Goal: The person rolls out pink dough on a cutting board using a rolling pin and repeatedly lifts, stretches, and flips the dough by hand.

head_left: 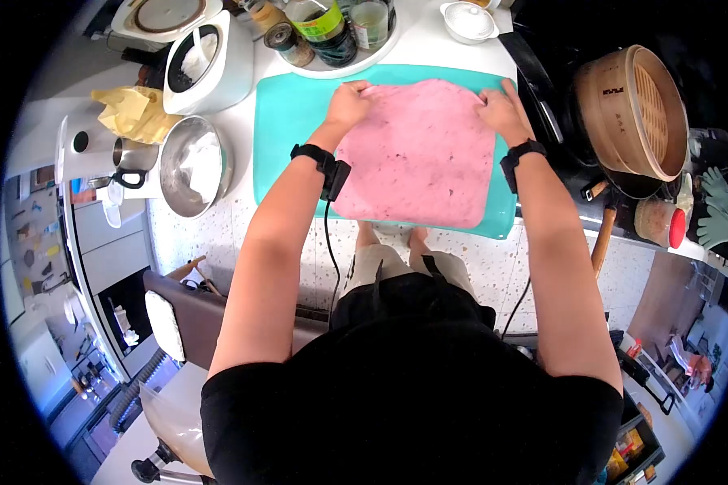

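A wide, flat sheet of pink dough (pixel 416 153) with small dark specks lies on a turquoise mat (pixel 287 113). Its near edge reaches close to the mat's front edge. My left hand (pixel 349 105) is closed on the sheet's far left corner, fingers curled at the edge. At the far right corner, my right hand (pixel 500 113) grips the dough in the same way. The undersides of the dough and some fingertips are hidden. Black straps with cables sit on both wrists.
A steel bowl with white flour (pixel 196 166), a yellow bag (pixel 137 115) and a white rice cooker (pixel 230 69) stand left. Behind the mat is a round tray (pixel 380 55) of jars. Right are a bamboo steamer (pixel 611 113) on the stove and a red-lidded jar (pixel 659 222).
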Tool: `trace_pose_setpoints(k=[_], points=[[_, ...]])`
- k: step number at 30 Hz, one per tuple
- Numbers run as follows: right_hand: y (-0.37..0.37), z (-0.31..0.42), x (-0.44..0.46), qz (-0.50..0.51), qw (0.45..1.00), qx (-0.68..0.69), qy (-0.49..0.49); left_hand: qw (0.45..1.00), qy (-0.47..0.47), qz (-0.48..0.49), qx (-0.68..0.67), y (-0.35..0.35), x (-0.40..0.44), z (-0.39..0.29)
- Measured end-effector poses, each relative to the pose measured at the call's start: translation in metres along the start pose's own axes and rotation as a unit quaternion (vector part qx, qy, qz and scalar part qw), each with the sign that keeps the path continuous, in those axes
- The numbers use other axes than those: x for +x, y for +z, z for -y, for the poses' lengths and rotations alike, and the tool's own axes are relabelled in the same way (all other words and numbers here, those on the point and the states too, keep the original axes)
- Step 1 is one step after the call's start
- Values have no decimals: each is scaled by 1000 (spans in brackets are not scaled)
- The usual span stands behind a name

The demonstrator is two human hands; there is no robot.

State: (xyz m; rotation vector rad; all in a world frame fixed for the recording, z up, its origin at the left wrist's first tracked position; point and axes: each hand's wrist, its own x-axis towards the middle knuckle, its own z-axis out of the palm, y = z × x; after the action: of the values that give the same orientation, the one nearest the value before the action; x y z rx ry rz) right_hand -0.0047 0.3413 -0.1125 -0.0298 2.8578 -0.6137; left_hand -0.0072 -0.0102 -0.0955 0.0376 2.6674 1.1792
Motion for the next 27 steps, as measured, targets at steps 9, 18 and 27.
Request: trace_pose_setpoints(k=[9,18,27], points=[[-89,39,-125,72,947,292,-110,949,-52,98,-296,-65,-109,-59],[-227,89,-221,144,906,377,-132,920,30,194,-339,-179,-198,-138],[-326,111,-233,-113,920,265,-268,929,253,-22,-271,-252,-198,-203]])
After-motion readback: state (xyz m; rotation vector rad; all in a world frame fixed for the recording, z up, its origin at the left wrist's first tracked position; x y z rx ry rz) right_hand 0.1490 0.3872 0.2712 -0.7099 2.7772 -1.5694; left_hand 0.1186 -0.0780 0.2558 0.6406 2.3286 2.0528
